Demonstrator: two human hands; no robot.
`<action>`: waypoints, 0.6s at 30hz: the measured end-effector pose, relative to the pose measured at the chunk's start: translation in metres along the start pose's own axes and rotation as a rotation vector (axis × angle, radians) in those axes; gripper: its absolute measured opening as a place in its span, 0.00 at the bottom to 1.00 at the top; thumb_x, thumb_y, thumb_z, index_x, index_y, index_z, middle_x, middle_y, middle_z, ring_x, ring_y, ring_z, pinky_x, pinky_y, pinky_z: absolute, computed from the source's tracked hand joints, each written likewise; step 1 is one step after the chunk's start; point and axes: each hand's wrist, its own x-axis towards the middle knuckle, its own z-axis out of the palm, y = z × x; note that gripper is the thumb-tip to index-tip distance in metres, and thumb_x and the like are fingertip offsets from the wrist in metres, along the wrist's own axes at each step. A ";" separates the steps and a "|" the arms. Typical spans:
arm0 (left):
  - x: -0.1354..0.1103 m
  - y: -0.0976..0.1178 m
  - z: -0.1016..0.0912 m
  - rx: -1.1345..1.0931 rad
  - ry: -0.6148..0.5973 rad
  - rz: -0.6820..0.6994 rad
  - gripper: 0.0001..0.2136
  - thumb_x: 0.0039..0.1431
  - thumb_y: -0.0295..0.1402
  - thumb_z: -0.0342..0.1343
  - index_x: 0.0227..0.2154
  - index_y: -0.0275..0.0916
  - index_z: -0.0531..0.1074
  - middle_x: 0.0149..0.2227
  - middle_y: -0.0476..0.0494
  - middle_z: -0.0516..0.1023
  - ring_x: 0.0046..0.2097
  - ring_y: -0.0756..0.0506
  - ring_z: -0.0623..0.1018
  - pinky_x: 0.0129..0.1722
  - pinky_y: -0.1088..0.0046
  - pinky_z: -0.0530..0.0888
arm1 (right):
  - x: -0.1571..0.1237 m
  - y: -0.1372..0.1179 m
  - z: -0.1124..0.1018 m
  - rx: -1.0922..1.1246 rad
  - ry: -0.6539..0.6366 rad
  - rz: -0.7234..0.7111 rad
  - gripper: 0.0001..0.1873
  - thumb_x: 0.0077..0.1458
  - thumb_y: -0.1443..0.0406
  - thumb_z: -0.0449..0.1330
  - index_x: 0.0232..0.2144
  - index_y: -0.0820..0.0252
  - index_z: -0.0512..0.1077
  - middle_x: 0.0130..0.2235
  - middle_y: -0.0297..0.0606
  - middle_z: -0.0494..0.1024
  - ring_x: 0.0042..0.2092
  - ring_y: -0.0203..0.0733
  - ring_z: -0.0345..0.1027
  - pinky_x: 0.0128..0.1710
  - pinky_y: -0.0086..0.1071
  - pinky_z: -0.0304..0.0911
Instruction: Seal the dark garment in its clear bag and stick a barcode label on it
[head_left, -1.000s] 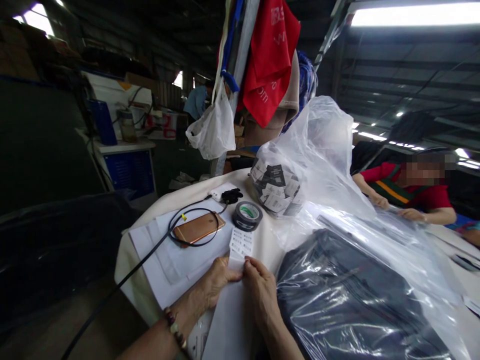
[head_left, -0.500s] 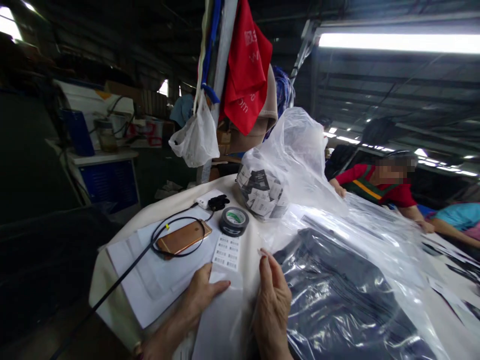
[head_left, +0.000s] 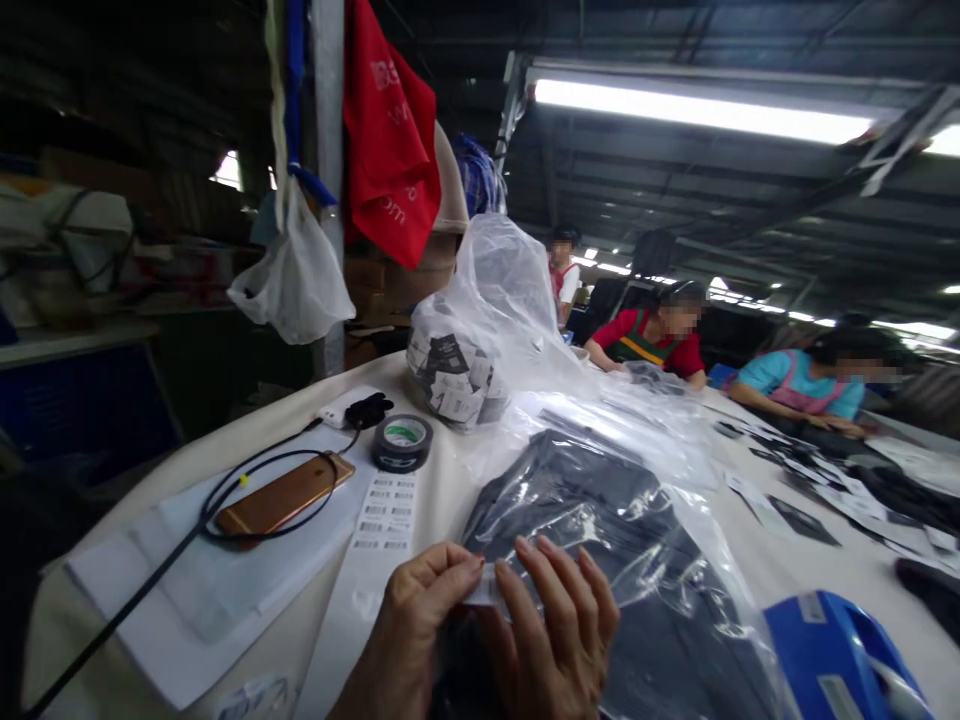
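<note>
My left hand [head_left: 420,625] is closed in a pinch, thumb and index finger on the left end of a small whitish sticker [head_left: 484,590]. At the sticker's other end is my right hand [head_left: 551,625], its index fingertip against it and the other fingers reaching forward; its thumb is mostly hidden. Both hands are over the near left part of a dark folded garment in a clear plastic bag [head_left: 585,500], which shines under the lamp. Left of them lies a sheet of barcode stickers [head_left: 386,510] on its pale backing strip.
A black tape roll [head_left: 403,442], a gold phone [head_left: 285,495] with a looped cable and white papers [head_left: 165,610] lie left. Behind stands a plastic bag of labels [head_left: 457,375]. A blue tape dispenser [head_left: 840,650] is near right. Several people work beyond the table.
My left hand has left the sticker sheet and met my right hand at the small sticker. Both are now over the bagged garment. The view has turned right, bringing the blue dispenser into sight.
</note>
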 end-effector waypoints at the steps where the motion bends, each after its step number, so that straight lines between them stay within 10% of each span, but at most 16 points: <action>1: 0.002 -0.003 0.003 0.030 -0.008 -0.016 0.16 0.38 0.45 0.63 0.20 0.37 0.69 0.22 0.51 0.69 0.27 0.51 0.65 0.30 0.75 0.63 | -0.002 0.000 -0.003 -0.013 -0.010 -0.004 0.12 0.53 0.69 0.59 0.42 0.62 0.70 0.46 0.44 0.72 0.54 0.48 0.61 0.57 0.49 0.51; 10: 0.046 -0.008 0.042 0.419 -0.142 0.107 0.15 0.44 0.46 0.58 0.22 0.37 0.69 0.21 0.52 0.68 0.25 0.51 0.66 0.25 0.75 0.62 | -0.038 0.054 -0.056 0.061 -0.262 0.450 0.18 0.56 0.66 0.55 0.50 0.57 0.64 0.49 0.43 0.71 0.52 0.45 0.65 0.49 0.40 0.65; 18: 0.147 -0.018 0.141 0.458 -0.261 0.082 0.07 0.39 0.32 0.59 0.17 0.36 0.67 0.17 0.54 0.65 0.21 0.55 0.63 0.22 0.78 0.59 | -0.031 0.146 -0.070 0.392 -1.096 0.531 0.19 0.59 0.61 0.53 0.52 0.57 0.67 0.55 0.43 0.68 0.56 0.45 0.63 0.55 0.41 0.61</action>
